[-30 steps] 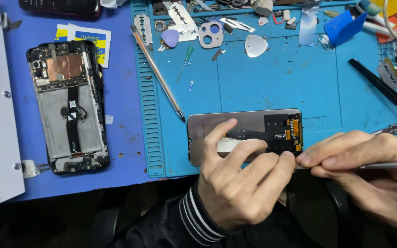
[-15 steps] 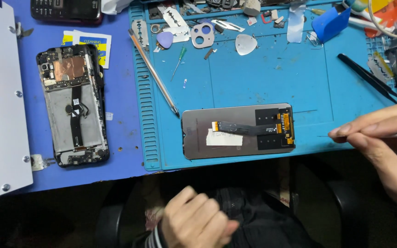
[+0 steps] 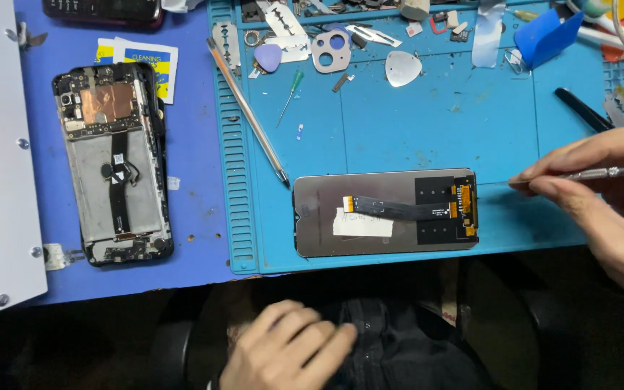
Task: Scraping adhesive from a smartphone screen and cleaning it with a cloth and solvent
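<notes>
Phone screen panel face down on the blue mat

The grey screen panel [image 3: 386, 213] lies near the mat's [image 3: 427, 123] front edge, a black ribbon cable and white sticker across its back. Right of it, the right hand [image 3: 601, 198] pinches a thin metal tool [image 3: 594, 172]. The left hand [image 3: 287, 350] rests loosely curled and empty below the mat.

The thin tool [image 3: 601, 172] in the right hand [image 3: 601, 209] looks like shiny metal. Just left of that hand, the screen panel [image 3: 386, 213] has a dull grey back, a flat black strip and a white paper sticker. It lies on a soft-looking matt blue mat [image 3: 427, 130]. The left hand [image 3: 290, 350] rests on dark cloth [image 3: 399, 347]. Far left of both hands, the open phone [image 3: 113, 162] shows shiny copper foil.
</notes>
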